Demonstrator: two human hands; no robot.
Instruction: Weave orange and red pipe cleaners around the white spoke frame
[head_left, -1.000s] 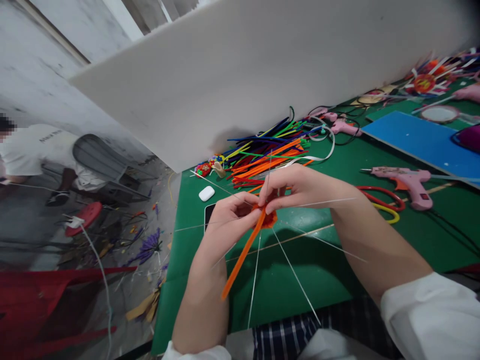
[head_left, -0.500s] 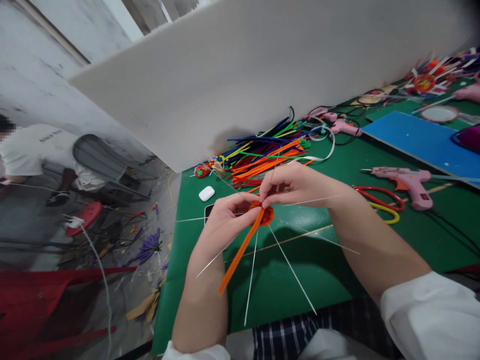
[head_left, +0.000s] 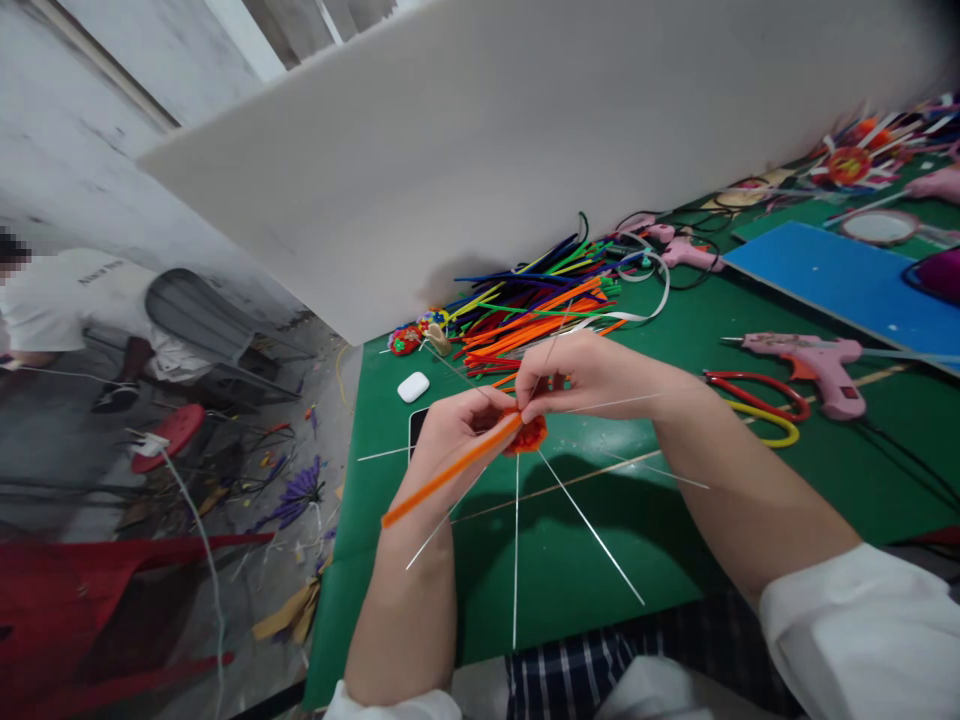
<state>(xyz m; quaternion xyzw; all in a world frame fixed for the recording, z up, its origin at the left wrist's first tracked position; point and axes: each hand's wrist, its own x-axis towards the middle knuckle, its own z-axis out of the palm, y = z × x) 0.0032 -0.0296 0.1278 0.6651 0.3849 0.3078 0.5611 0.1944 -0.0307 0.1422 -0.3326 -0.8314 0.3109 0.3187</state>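
Over the green table, my left hand point(head_left: 459, 435) is closed on the edge of a small orange-red fuzzy disc point(head_left: 531, 437). Thin white wires point(head_left: 516, 550) spread out from that disc like spokes. My right hand point(head_left: 574, 375) pinches an orange pipe cleaner point(head_left: 442, 477) at the disc's upper edge, thumb against fingertips. The pipe cleaner's free end slants down and left across my left hand and wrist. Fingers hide part of the disc and the spot where the pipe cleaner meets it.
Behind my hands lies a pile of coloured pipe cleaners point(head_left: 540, 300). A white earbud case point(head_left: 413, 387) and a partly covered phone point(head_left: 417, 428) are at left. Pliers point(head_left: 780, 410), a pink glue gun point(head_left: 810, 360) and a blue board point(head_left: 832, 280) lie right. A person point(head_left: 75, 300) sits far left.
The pipe cleaner's free end has swung left and up, now crossing my left wrist. The disc and its wires have turned slightly. Both hands keep nearly the same place.
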